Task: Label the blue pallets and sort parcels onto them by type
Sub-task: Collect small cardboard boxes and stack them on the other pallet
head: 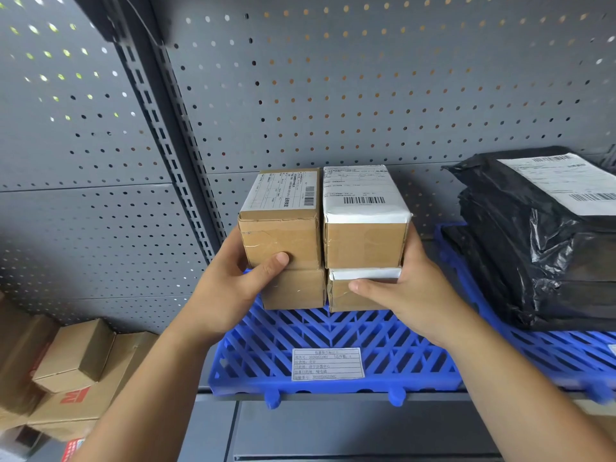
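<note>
The sorting step is in hand. A block of four small cardboard boxes (323,238), two upon two, is held at the rear of the labelled blue pallet (333,335). The left hand (230,288) is curled round the block's left side, its thumb pressed on the upper left box. The right hand (410,295) is curled round the right side, its thumb laid across the lower right box. The lower boxes appear to rest on the pallet, though the contact is partly hidden by the fingers (363,285).

A paper label (328,364) is fixed at the pallet's front edge, so labelling here is judged done. Next, the block is to be squared and released, with both hands drawn out sideways.

Behind the pallet, little room is left by the pegboard wall (333,95). Right of the pallet, black bagged parcels (540,245) are stacked on a second pallet (550,348), near the right hand. Open slats are left in front of the block. Below and left of the pallet, loose cartons (76,365) are piled.
</note>
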### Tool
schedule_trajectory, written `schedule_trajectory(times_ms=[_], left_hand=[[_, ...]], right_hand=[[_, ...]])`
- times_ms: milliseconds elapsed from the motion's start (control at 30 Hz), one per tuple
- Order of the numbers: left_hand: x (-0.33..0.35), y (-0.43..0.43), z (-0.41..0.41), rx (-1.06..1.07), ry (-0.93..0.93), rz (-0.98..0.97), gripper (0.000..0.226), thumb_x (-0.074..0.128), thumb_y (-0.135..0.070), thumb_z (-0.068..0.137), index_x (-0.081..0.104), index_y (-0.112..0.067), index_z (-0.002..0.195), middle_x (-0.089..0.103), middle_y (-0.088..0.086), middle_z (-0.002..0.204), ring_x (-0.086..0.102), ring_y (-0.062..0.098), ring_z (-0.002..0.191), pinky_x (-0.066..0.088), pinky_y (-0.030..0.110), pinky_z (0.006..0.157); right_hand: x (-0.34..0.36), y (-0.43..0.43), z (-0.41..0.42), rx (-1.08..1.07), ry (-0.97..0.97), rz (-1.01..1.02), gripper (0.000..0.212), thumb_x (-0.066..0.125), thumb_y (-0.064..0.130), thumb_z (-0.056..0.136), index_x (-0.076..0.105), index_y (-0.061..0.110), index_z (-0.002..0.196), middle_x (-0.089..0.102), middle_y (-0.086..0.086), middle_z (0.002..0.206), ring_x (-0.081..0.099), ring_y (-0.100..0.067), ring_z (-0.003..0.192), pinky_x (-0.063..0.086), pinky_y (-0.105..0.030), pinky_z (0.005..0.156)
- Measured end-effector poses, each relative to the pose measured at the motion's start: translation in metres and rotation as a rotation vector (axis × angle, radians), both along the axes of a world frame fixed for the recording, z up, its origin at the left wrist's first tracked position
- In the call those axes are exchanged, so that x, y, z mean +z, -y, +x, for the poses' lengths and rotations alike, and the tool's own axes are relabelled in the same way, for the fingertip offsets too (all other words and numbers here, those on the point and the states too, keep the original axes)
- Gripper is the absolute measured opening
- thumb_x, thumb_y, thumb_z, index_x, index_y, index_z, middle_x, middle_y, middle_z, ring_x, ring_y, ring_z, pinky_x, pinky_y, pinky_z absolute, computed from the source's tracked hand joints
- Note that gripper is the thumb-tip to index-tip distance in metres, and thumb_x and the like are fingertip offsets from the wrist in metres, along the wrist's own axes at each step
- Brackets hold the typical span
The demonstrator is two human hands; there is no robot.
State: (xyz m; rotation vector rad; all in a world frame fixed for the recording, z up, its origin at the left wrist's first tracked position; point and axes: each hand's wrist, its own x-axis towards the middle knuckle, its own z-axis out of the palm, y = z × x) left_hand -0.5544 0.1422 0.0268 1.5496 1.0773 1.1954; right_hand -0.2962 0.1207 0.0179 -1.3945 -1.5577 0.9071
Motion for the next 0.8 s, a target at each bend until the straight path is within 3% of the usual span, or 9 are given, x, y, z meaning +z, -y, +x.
schedule_trajectory(times_ms=[100, 267, 500, 600, 800], left_hand=[[-0.0004, 0.0007, -0.0013, 0.004, 0.003, 0.0, 0.046, 0.07, -0.025, 0.086, 0.058, -0.024, 0.13, 0.073, -0.01, 0.123, 0.067, 0.006, 0.115, 0.052, 0.016, 0.091], [-0.0017, 0.002, -0.0018, 0.013, -0.011, -0.01, 0.048, 0.071, -0.029, 0.085, 0.057, -0.027, 0.131, 0.072, -0.011, 0.123, 0.067, 0.006, 0.116, 0.054, 0.022, 0.091], [-0.0042, 0.0025, 0.0007, 0.048, -0.035, -0.042, 0.053, 0.074, -0.032, 0.083, 0.057, -0.026, 0.132, 0.072, -0.009, 0.124, 0.065, 0.01, 0.119, 0.052, 0.032, 0.101], [-0.0024, 0.0029, 0.0004, 0.061, -0.055, -0.056, 0.049, 0.075, -0.033, 0.083, 0.059, -0.026, 0.129, 0.073, -0.008, 0.122, 0.066, 0.011, 0.118, 0.051, 0.035, 0.102], [0.0028, 0.0063, 0.0022, 0.084, -0.098, -0.081, 0.052, 0.083, -0.041, 0.084, 0.06, -0.028, 0.129, 0.072, -0.007, 0.124, 0.066, 0.013, 0.119, 0.05, 0.043, 0.107]], right_hand=[[-0.0009, -0.0003, -0.0001, -0.028, 0.025, 0.016, 0.103, 0.088, 0.023, 0.078, 0.021, 0.051, 0.151, 0.058, 0.049, 0.109, 0.055, 0.026, 0.101, 0.043, 0.001, 0.074], [0.0006, 0.0007, -0.0005, -0.026, 0.019, 0.018, 0.1, 0.088, 0.027, 0.077, 0.023, 0.052, 0.149, 0.059, 0.047, 0.11, 0.056, 0.024, 0.101, 0.042, -0.008, 0.08], [0.0065, 0.003, 0.001, 0.02, -0.113, 0.009, 0.066, 0.065, 0.038, 0.096, 0.028, 0.05, 0.149, 0.062, 0.043, 0.116, 0.057, 0.023, 0.105, 0.04, -0.012, 0.09], [0.0047, 0.0008, 0.0019, 0.035, -0.142, 0.005, 0.068, 0.066, 0.036, 0.095, 0.028, 0.051, 0.15, 0.064, 0.037, 0.122, 0.059, 0.016, 0.112, 0.042, -0.025, 0.102], [0.0068, 0.0008, 0.0031, 0.026, -0.169, -0.002, 0.077, 0.07, 0.036, 0.093, 0.023, 0.051, 0.152, 0.065, 0.037, 0.119, 0.06, 0.015, 0.11, 0.044, -0.03, 0.107]])
